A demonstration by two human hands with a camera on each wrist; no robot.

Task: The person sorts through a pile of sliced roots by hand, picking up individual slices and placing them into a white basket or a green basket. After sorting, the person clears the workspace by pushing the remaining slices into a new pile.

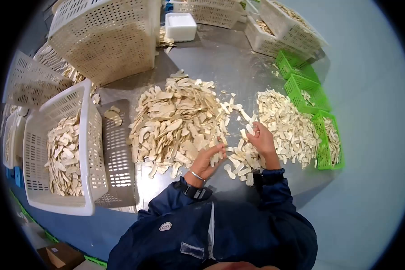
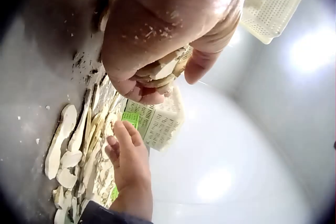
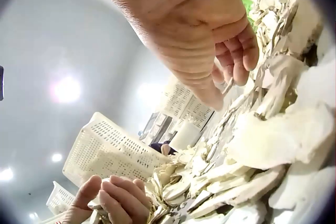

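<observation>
My left hand (image 1: 205, 163) curls round several pale dried slices (image 2: 163, 70), whose cut edges show between its fingers and thumb in the left wrist view. It is low, at the front edge of a large heap of tan slices (image 1: 175, 112). To its right, my right hand (image 1: 263, 140) pinches a thin slice (image 3: 228, 86) between thumb and fingertips, over a small group of loose slices (image 1: 245, 157). A whiter heap (image 1: 285, 128) spreads just beyond the right hand. The slices are flat, long and curved, some with brownish edges.
A white perforated basket (image 1: 87, 135) with slices stands on the left. A larger crate (image 1: 108, 45) is tilted up behind it. Green baskets (image 1: 308, 94) line the right table edge. At the back are a white tub (image 1: 180, 26) and stacked crates (image 1: 283, 31).
</observation>
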